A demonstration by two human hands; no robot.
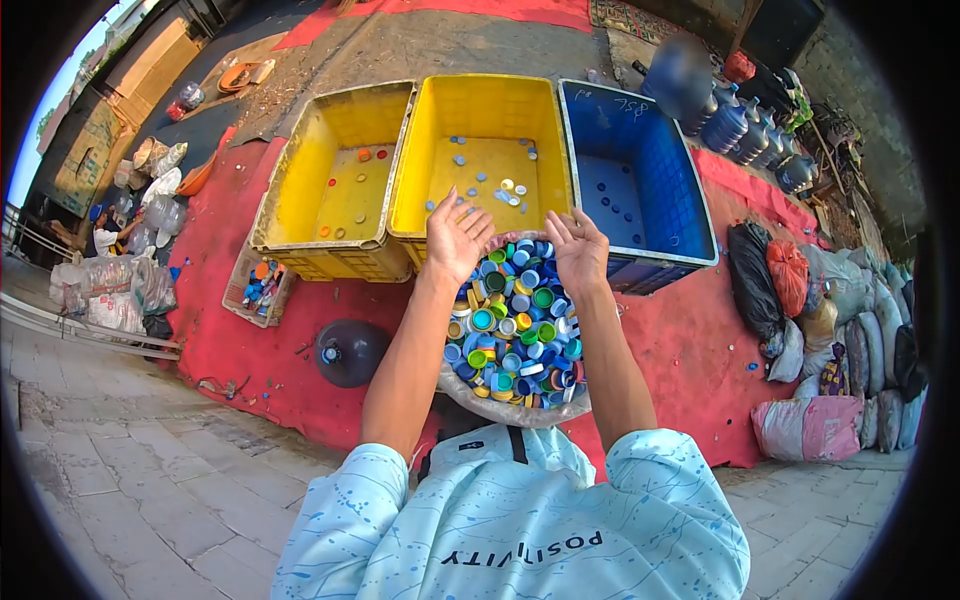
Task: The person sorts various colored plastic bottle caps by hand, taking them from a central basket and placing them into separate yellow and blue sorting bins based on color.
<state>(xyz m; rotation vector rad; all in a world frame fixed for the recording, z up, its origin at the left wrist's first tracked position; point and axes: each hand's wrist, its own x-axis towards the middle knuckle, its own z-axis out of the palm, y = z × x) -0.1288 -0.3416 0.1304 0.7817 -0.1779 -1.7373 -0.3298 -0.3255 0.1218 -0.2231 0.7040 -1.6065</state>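
Observation:
Both my hands are raised palm up over the far rim of a round container heaped with plastic bottle caps (520, 330). My left hand (457, 237) has its fingers spread and nothing in it, near the front of the middle yellow crate (480, 165). My right hand (578, 248) is also empty, its fingers apart and slightly curled, near the blue crate (650, 190). A few white and light blue caps lie in the middle crate. Red and orange caps are in the left yellow crate (335, 210), and dark blue ones in the blue crate.
A small basket of mixed caps (258, 288) and a dark round jug (352, 353) stand on the red sheet (310, 395) at left. Several sacks (810, 420) line the right side, with large water jugs (727, 125) behind. Another person (105, 230) sits far left among bags.

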